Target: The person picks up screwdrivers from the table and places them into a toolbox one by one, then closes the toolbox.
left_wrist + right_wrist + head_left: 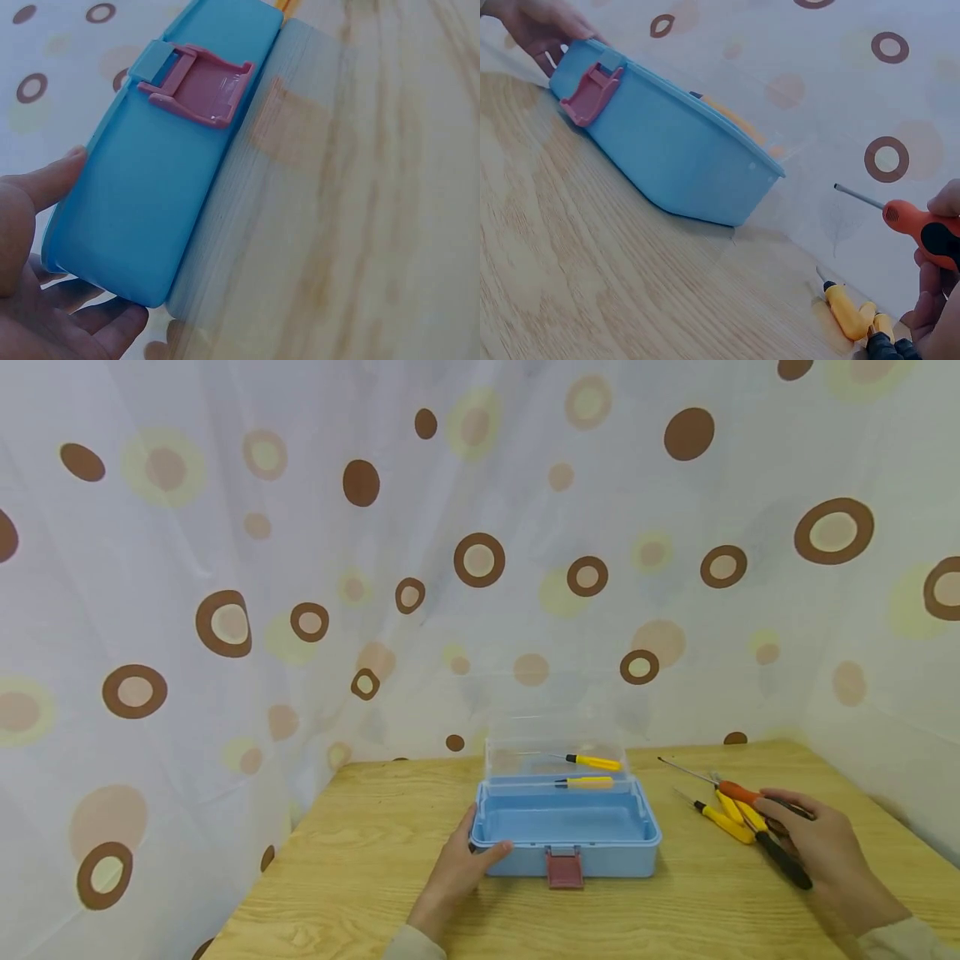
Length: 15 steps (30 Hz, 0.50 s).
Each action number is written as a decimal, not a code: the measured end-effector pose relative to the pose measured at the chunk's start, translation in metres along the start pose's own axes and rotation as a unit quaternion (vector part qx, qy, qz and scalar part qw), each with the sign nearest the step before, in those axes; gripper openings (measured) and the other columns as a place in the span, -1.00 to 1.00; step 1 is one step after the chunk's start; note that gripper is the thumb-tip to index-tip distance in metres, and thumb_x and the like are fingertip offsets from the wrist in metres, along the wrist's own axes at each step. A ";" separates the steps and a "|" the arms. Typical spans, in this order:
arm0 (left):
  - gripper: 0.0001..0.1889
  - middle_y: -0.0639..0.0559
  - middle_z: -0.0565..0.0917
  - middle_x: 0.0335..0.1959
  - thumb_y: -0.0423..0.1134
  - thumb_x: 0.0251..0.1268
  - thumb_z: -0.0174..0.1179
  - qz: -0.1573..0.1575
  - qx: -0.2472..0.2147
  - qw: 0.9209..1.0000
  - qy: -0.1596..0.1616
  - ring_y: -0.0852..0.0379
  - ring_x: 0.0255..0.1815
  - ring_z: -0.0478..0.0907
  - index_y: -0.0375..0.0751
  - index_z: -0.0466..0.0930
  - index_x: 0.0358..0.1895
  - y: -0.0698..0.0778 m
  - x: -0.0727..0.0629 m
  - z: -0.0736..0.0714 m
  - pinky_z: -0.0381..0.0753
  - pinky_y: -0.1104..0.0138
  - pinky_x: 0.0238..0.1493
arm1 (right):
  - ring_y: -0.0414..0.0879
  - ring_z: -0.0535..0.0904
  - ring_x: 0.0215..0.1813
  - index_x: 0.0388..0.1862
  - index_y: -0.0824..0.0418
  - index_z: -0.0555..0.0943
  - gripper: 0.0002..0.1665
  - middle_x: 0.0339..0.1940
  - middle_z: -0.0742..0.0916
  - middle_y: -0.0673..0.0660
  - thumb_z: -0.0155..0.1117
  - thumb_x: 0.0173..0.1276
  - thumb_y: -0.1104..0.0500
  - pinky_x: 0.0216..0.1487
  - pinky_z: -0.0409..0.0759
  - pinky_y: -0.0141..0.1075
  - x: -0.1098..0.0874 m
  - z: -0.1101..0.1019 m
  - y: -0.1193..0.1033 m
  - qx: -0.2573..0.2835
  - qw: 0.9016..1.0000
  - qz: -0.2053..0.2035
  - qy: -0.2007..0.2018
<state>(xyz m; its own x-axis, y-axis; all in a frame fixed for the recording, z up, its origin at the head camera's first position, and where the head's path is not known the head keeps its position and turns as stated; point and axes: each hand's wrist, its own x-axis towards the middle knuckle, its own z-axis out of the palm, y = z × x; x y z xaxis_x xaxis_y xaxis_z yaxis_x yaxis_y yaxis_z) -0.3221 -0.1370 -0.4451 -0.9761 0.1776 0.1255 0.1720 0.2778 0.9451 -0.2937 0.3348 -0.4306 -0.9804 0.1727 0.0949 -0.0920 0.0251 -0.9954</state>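
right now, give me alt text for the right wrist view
A person's right grip holds an orange-and-black screwdriver near a yellow-handled screwdriver on a wooden table; the left grip holds a blue toolbox with a pink latch.

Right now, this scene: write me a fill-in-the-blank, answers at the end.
The right hand holds a screwdriver whose handle is ____ and black.
The left hand grips a toolbox whose base is light ____.
The toolbox's transparent lid stands ____, not shut.
In the head view, the yellow-handled tools near the held screwdriver lie to the toolbox's ____.
Missing: orange; blue; open; right.
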 end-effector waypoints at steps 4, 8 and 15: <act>0.09 -0.33 0.13 0.52 0.13 0.19 0.37 0.002 0.005 1.000 0.002 -0.31 0.48 0.10 -0.23 -0.12 0.59 -0.001 0.001 -0.001 0.17 -0.17 0.39 | -0.32 0.62 -0.22 -0.12 -0.08 0.78 -0.80 -0.20 0.71 -0.23 0.23 0.47 0.16 -0.29 0.59 -0.43 0.000 0.003 -0.004 0.131 0.990 0.008 -0.051; 0.08 -0.29 0.10 0.54 0.13 0.18 0.37 -0.004 0.013 1.000 0.004 -0.31 0.51 0.05 -0.19 -0.11 0.60 -0.001 0.002 -0.001 0.11 -0.20 0.40 | -0.29 0.62 -0.15 -0.05 -0.08 0.76 -0.74 -0.13 0.69 -0.20 0.18 0.51 0.19 -0.25 0.56 -0.39 0.003 0.007 -0.007 0.168 0.982 0.016 -0.084; 0.09 -0.30 0.08 0.54 0.14 0.16 0.39 -0.008 0.010 1.000 0.007 -0.32 0.51 0.02 -0.20 -0.10 0.60 0.001 0.000 -0.002 0.08 -0.22 0.40 | -0.18 0.58 -0.24 0.03 0.11 0.73 -0.67 -0.14 0.69 -0.05 0.00 0.59 0.27 -0.31 0.55 -0.38 0.010 0.018 -0.014 0.240 0.956 -0.022 -0.167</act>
<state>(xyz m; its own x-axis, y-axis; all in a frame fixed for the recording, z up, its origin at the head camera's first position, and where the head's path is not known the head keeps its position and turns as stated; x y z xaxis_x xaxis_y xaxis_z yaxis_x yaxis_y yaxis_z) -0.3217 -0.1381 -0.4434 -0.9803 0.1598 0.1157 0.1599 0.3000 0.9404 -0.3051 0.3187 -0.4157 -0.9674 -0.1441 0.2084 -0.1250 -0.4442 -0.8872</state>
